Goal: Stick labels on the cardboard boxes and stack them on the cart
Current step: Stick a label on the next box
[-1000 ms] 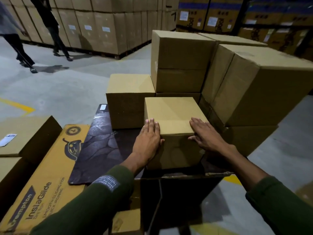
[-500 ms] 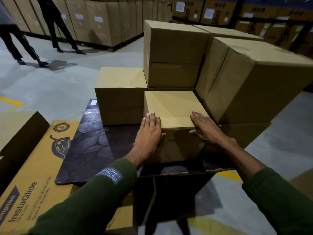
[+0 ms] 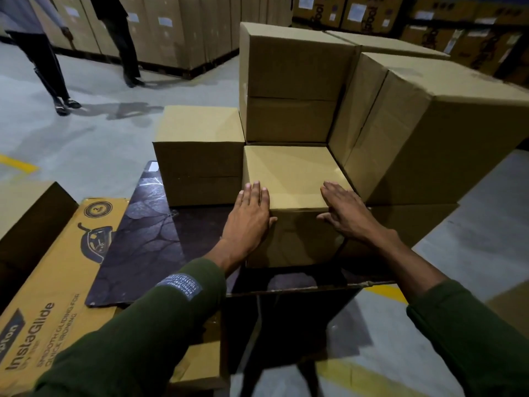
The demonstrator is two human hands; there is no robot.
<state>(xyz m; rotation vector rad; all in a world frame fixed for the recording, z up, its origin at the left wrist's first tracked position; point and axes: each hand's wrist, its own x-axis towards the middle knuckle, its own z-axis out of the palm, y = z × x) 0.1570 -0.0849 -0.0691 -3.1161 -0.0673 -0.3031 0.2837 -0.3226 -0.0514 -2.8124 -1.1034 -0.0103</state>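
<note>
Stacking step: left hand (image 3: pixel 247 222) and right hand (image 3: pixel 347 214), apart with flat fingers, pressing small box (image 3: pixel 292 179) on cart (image 3: pixel 148 242) into stack (image 3: pixel 289 84); next, likely release.

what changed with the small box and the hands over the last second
The small cardboard box slid away from the person, deeper into the corner between the taller stacked boxes and the left box, so more of the dark cart deck shows in front. Left hand and right hand stayed flat on its near top edge, pushing, nothing taken hold of or let go.
</note>
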